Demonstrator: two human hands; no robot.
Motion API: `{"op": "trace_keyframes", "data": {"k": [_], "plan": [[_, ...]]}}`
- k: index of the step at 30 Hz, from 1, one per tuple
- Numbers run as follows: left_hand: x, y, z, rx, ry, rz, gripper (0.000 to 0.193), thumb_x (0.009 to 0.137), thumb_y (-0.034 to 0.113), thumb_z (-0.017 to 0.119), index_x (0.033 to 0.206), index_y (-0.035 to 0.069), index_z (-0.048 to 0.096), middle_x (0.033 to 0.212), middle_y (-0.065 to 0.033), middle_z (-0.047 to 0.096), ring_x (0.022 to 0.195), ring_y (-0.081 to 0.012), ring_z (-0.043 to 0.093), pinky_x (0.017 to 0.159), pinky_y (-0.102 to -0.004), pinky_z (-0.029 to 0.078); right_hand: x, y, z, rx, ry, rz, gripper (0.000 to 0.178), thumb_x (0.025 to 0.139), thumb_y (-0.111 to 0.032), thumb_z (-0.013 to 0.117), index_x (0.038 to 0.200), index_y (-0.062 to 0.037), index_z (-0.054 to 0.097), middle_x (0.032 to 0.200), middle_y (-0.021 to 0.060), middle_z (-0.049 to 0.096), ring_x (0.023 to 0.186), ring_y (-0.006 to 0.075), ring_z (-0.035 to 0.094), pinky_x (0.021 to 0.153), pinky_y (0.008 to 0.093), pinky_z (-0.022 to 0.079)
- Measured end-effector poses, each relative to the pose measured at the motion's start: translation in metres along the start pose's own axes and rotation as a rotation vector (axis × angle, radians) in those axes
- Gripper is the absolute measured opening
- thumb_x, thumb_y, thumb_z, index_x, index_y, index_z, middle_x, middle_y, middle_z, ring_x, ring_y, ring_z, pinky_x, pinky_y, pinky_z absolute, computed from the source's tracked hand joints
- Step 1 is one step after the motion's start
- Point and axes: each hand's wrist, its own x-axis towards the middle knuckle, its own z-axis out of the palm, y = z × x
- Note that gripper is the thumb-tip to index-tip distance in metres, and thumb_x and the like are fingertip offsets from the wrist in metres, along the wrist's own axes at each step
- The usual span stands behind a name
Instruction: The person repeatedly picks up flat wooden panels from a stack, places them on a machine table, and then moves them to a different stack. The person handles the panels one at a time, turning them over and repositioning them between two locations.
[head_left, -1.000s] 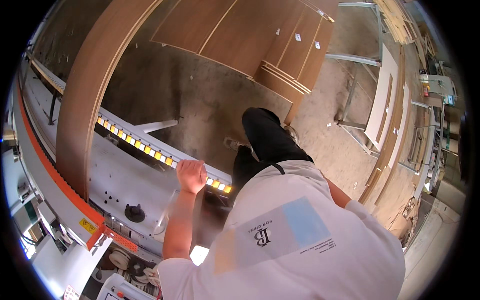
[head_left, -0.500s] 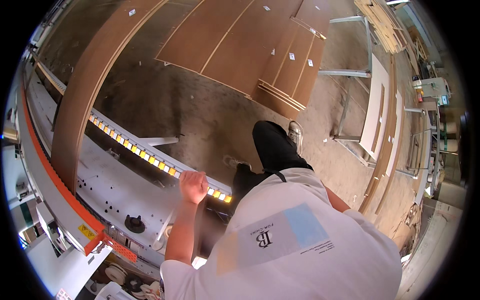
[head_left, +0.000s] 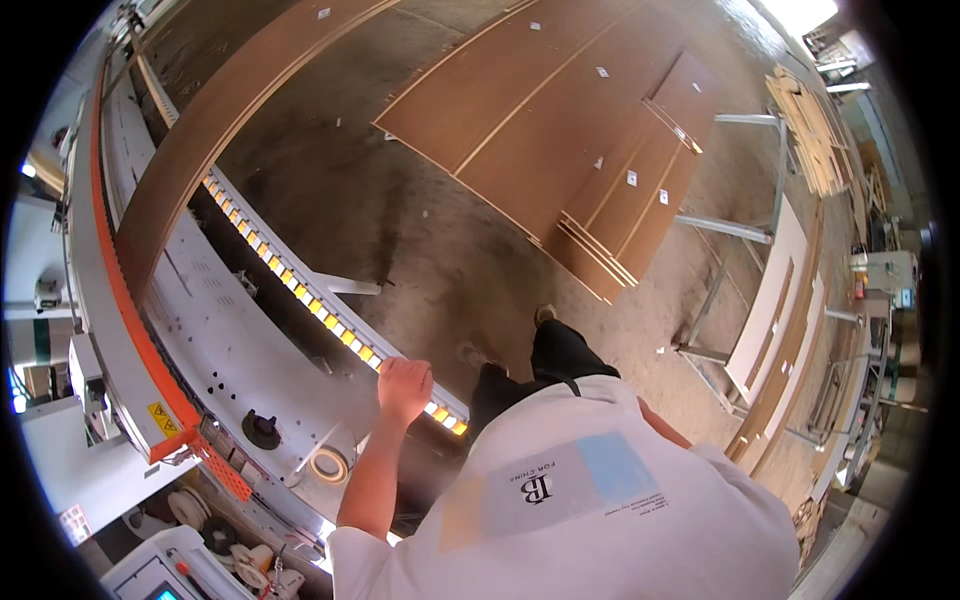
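Observation:
My left hand (head_left: 405,390) is closed in a loose fist, with nothing showing from it. In the picture it overlaps the near end of a rail of yellow and white rollers (head_left: 330,320); whether it touches the rail I cannot tell. A long brown board (head_left: 190,180) lies across the machine bed and the far part of this rail. The long grey machine bed (head_left: 215,320), edged by an orange strip (head_left: 150,360), runs along my left. Only part of my right arm (head_left: 664,424) shows beside my shirt; the right hand is hidden behind my body.
Large brown boards (head_left: 540,120) are spread ahead, with narrow strips (head_left: 598,255) on them. Metal racks (head_left: 735,228) with white and brown panels (head_left: 772,300) stand right. A black knob (head_left: 262,430) and a tape roll (head_left: 328,465) are by the machine; a control screen (head_left: 165,590) is lower left.
My view has shifted, so the boards and machine sit lower and further right in the picture. My legs have changed stance in a step. My left hand stays closed near the rail.

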Motion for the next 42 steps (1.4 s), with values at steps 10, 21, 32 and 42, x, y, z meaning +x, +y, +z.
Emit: {"op": "trace_keyframes", "data": {"k": [10, 21, 32, 42], "plan": [[0.075, 0.059, 0.054, -0.113, -0.392, -0.449, 0.029, 0.09, 0.03, 0.063, 0.11, 0.011, 0.072, 0.095, -0.0099, 0.075, 0.094, -0.0334, 0.068, 0.085, -0.0476, 0.053, 0.121, -0.103, -0.013, 0.002, -0.125, -0.157, 0.03, 0.089, -0.033, 0.062, 0.088, -0.0054, 0.073, 0.078, 0.0075, 0.074, 0.069, 0.0181, 0.068, 0.059, 0.0337, 0.053], [0.196, 0.085, 0.176, -0.269, -0.763, -0.576, 0.037, 0.093, 0.032, 0.06, 0.124, 0.012, 0.067, 0.114, -0.0108, 0.073, 0.111, -0.0337, 0.066, 0.095, -0.0453, 0.053, 0.336, -0.369, -0.052, 0.443, -0.082, -0.459, 0.03, 0.094, -0.038, 0.064, 0.096, -0.0091, 0.069, 0.077, 0.0036, 0.069, 0.071, 0.0151, 0.066, 0.058, 0.0333, 0.051], [0.395, -0.063, 0.293, 0.142, -0.591, -0.263, 0.068, 0.097, 0.029, 0.059, 0.156, 0.009, 0.032, 0.163, -0.0132, 0.034, 0.149, -0.0312, 0.033, 0.12, -0.0435, 0.032, 0.405, -0.482, -0.002, 0.847, -0.189, -0.03, 0.057, 0.097, -0.047, 0.063, 0.136, -0.0065, 0.054, 0.13, 0.0092, 0.06, 0.114, 0.0262, 0.059, 0.092, 0.0455, 0.051], [0.464, -0.106, 0.311, 0.303, -0.624, -0.082, 0.07, 0.093, 0.008, 0.053, 0.158, 0.004, 0.028, 0.167, -0.0106, 0.024, 0.154, -0.0259, 0.023, 0.125, -0.0378, 0.023, 0.34, -0.479, -0.024, 0.807, -0.01, -0.083, 0.072, 0.095, -0.055, 0.066, 0.138, 0.0004, 0.049, 0.129, 0.0126, 0.06, 0.11, 0.0254, 0.061, 0.088, 0.0405, 0.056]]}}
